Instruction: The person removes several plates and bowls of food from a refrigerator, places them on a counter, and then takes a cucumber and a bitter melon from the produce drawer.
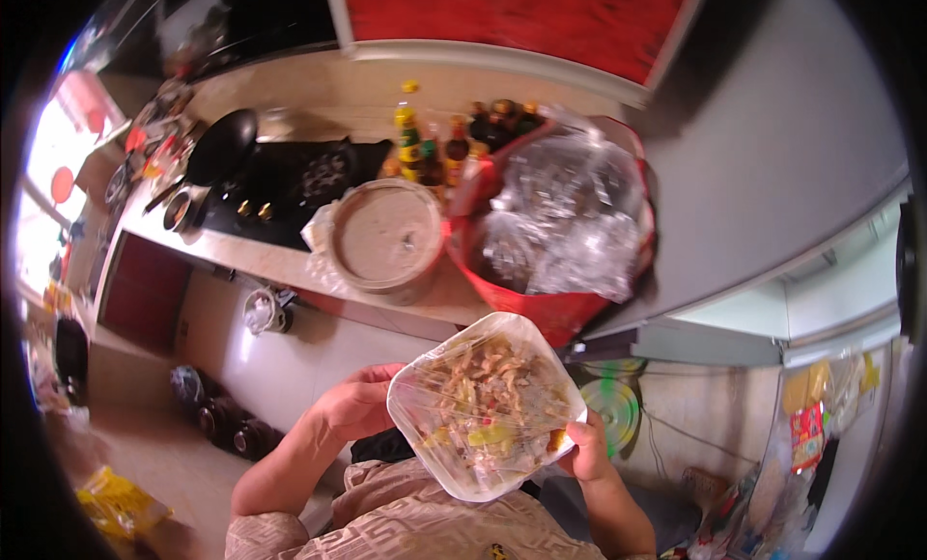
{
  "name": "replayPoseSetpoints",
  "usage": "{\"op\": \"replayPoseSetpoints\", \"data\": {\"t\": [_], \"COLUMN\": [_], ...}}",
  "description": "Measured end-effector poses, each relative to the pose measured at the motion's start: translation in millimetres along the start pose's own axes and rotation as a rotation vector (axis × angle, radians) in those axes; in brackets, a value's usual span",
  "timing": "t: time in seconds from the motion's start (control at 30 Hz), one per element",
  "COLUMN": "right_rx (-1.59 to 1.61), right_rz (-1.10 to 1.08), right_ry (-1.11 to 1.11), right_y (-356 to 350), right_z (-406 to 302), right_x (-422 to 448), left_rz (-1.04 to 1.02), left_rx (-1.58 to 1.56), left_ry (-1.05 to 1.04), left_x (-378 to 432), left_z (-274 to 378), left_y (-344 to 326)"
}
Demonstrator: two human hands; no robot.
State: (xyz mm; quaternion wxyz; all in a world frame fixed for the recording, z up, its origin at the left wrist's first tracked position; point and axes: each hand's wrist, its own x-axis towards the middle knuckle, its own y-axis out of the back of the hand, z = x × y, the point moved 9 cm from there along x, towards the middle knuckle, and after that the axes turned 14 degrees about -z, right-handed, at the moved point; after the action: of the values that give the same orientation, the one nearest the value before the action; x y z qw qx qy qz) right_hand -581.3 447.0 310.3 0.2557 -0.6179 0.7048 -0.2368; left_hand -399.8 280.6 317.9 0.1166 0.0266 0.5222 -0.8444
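A white square bowl of cooked food is held up in front of my torso. Clear cling film stretches across its top, and pale strips and green pieces show through. My left hand supports the bowl's left side; its fingertips are hidden behind the rim. On the other side, my right hand grips the right corner, thumb over the rim. Beyond the bowl, a red bag stuffed with crumpled clear plastic stands at the counter's end.
On the counter are a round lidded tub, several sauce bottles, a gas hob and a black wok. A grey panel rises at right. Dark jars and a waste bin stand on the floor.
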Motion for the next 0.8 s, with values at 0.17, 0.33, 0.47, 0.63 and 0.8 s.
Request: {"op": "replayPoseSetpoints", "data": {"t": [0.17, 0.33, 0.47, 0.63, 0.8], "right_rx": [-0.047, -0.168, -0.163, -0.208, -0.121], "right_rz": [-0.05, 0.047, 0.052, -0.012, -0.2], "right_ry": [-0.11, -0.159, -0.137, -0.125, -0.189], "right_y": [-53, -99, -152, -198, -238], "right_z": [51, 112, 153, 188, 242], "right_x": [80, 144, 203, 278, 330], "left_rz": [-0.157, -0.029, -0.008, 0.083, 0.432], "left_rx": [-0.021, -0.032, -0.193, -0.125, 0.405], "left_ry": [-0.027, -0.139, -0.381, -0.465, -0.521], "left_x": [-58, -119, -175, -243, -312], "left_z": [51, 115, 182, 238, 307], "left_y": [56, 129, 173, 214, 208]}}
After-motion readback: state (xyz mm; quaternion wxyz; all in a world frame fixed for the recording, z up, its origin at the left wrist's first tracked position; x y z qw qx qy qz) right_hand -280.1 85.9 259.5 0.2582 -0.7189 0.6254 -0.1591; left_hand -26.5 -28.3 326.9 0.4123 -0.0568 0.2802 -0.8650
